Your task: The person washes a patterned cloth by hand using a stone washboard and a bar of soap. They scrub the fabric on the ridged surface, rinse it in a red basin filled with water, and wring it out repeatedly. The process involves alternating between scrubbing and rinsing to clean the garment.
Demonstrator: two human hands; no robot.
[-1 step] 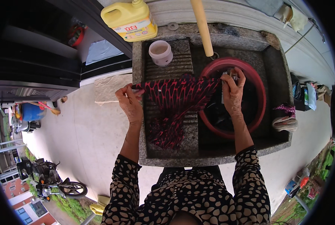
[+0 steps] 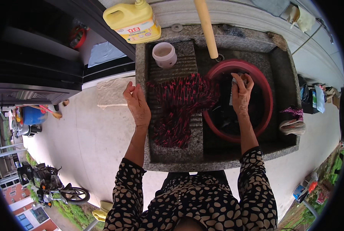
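Observation:
A black garment with a pink-red net pattern [image 2: 179,94] lies bunched on the ridged washboard side of a stone sink [image 2: 176,166]. My left hand [image 2: 137,106] is off the garment's left edge, its fingers apart and holding nothing. Over the red basin [image 2: 270,102], my right hand [image 2: 241,96] has its fingers curled inward, apart from the cloth. A narrow pale strip shows beside its palm, and I cannot make out what it is. Dark water or dark cloth fills the basin; which one is unclear.
A white tub [image 2: 164,56] stands on the washboard's far end. Behind it on the ledge is a yellow jug [image 2: 135,25]. A pale yellow pole [image 2: 206,30] reaches down into the sink. A scrubber-like bundle [image 2: 292,127] sits on the right rim.
My left hand has let go of the garment's left end, and my right hand its right end. The cloth, stretched between them before, has dropped onto the washboard.

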